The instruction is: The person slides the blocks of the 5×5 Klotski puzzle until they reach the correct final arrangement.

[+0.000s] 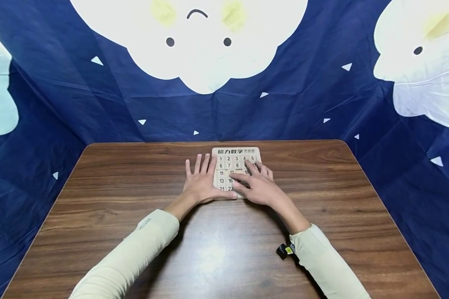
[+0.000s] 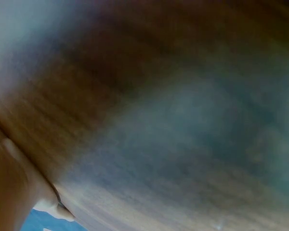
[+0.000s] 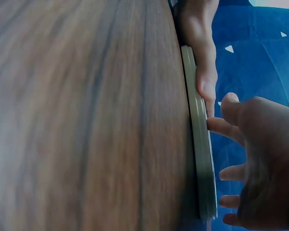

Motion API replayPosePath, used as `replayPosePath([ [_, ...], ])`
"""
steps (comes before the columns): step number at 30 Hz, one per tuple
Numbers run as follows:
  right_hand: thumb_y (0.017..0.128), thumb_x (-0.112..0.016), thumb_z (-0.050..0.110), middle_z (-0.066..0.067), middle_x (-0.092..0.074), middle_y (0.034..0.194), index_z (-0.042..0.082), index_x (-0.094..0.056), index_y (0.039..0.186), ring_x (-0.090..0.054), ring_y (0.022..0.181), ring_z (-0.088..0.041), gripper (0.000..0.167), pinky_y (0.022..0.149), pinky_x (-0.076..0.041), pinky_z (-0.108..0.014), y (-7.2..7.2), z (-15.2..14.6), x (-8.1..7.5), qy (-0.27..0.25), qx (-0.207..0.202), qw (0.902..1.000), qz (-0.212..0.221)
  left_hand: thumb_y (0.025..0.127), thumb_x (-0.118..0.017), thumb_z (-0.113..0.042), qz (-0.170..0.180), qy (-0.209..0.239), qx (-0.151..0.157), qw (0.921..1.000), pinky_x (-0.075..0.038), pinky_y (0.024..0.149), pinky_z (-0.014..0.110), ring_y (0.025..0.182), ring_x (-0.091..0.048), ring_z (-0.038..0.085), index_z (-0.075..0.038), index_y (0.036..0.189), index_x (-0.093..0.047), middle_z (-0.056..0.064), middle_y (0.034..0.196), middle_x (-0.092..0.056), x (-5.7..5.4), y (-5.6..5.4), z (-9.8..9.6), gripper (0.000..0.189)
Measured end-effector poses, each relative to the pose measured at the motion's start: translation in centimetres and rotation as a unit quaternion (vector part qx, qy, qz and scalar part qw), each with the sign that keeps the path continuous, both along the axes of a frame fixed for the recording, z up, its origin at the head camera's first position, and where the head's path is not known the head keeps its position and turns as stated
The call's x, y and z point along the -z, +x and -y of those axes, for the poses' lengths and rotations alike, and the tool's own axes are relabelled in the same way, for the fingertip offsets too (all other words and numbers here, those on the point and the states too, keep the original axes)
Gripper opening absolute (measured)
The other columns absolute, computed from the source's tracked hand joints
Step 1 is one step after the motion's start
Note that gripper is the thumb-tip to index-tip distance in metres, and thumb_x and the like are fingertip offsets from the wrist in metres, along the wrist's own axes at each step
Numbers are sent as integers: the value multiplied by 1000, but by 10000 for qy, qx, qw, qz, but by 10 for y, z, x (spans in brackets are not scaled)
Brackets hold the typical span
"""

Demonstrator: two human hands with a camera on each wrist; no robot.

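A pale number sliding puzzle (image 1: 221,165) with dark printed characters along its top lies flat near the table's far edge. My left hand (image 1: 200,185) rests on the left side of the board, fingers spread and thumb stretched along its lower edge. Over the lower right tiles is my right hand (image 1: 260,189), fingers apart and nearly straight, covering several numbers. In the right wrist view, the index fingertip (image 3: 211,124) meets the puzzle's top face, while the other fingers hover off it. Only a part of the left hand (image 2: 19,187) shows in the blurred left wrist view.
The brown wood-grain table (image 1: 134,178) surrounds the puzzle. Behind and beside it hangs a dark blue cloth (image 1: 108,104) with white clouds and small triangles. A small black device (image 1: 283,251) is strapped at the right sleeve.
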State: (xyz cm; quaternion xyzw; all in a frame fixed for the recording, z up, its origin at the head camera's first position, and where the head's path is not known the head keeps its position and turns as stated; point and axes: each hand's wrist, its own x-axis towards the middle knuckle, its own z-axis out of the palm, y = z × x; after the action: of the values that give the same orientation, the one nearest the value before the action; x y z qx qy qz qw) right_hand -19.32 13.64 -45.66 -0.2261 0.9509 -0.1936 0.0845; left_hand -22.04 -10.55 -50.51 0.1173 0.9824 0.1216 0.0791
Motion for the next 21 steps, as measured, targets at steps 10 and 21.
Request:
replayPosePath([
  [10, 117, -52, 56, -23, -25, 187, 35, -66, 160, -22, 170, -59, 50, 134, -20, -80, 6, 0, -4, 75, -102, 9997, -223, 64, -67, -110, 2, 57, -1, 10000, 18, 139, 70, 179, 12, 38, -21, 183, 6, 12, 192, 3, 3, 0, 2, 166],
  [21, 117, -57, 51, -24, -26, 187, 32, -76, 147, -23, 169, -61, 41, 132, -20, -83, 16, -18, -9, 39, 108, 9996, -249, 63, -66, -112, 6, 95, 7, 10000, 18, 139, 69, 179, 12, 39, -20, 183, 7, 13, 192, 2, 0, 1, 0, 168],
])
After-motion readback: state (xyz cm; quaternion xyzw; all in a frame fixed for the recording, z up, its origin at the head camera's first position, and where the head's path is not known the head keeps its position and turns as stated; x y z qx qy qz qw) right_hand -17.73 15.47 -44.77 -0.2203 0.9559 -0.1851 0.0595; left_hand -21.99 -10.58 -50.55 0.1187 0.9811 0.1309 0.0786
